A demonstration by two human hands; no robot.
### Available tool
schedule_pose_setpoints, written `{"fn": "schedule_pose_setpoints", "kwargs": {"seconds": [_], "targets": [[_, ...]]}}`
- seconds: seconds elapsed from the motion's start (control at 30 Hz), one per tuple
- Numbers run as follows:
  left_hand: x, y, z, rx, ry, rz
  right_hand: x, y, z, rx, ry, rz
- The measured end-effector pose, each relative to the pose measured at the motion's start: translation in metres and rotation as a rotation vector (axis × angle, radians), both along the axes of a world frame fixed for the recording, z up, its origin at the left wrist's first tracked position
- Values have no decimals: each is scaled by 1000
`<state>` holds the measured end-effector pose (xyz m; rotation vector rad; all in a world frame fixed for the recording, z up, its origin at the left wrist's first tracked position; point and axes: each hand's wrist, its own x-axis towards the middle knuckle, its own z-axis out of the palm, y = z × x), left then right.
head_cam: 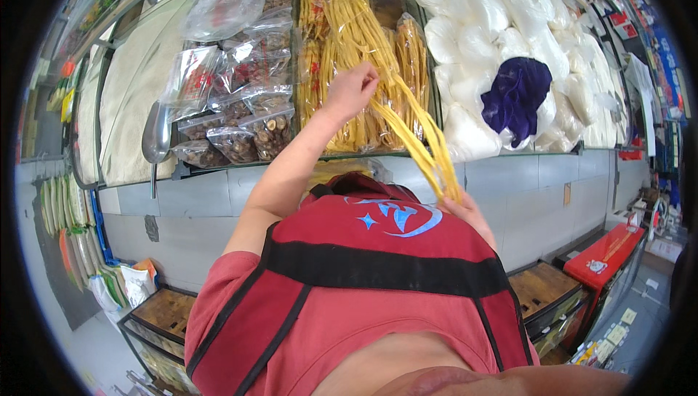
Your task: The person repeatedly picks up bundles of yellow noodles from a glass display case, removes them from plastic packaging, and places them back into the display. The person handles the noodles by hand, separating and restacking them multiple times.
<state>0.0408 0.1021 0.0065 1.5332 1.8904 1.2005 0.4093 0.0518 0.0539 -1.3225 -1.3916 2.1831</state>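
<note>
Long yellow dried tofu-skin sticks (403, 85) stretch from the display bin down toward my chest. Their looped lower end is gripped by my right hand (468, 215), which is partly hidden behind the red apron (327, 227). My left hand (351, 90) is in front of the bundle, its fingers curled beside the strands. Whether those fingers pinch a strand is hidden. More yellow sticks in clear plastic bags with red print (411, 58) fill the bin beneath and around both sides of the bundle.
Bags of dried mushrooms (234, 142) and a metal scoop (157, 134) lie on the left. White-filled plastic bags (463, 123) with a purple cloth (517, 99) occupy the right. A glass bin edge (245, 162) runs in front of me. Wooden-topped stands (163, 309) flank me.
</note>
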Motion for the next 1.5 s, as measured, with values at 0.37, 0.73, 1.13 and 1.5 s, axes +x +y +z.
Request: {"fn": "schedule_pose_setpoints", "kwargs": {"seconds": [0.37, 0.73, 1.13, 1.5], "targets": [[-4, -3, -13, 173, 373, -111, 43, 54, 64, 35, 232, -225], [-60, 32, 96, 186, -473, -32, -148, 123, -41, 1022, -581, 53], [-99, 19, 204, 261, -647, -205, -245, 177, 146, 1380, 513, 331], [-121, -36, 158, 362, -744, 42, -287, 162, 131, 857, 638, 93]]}}
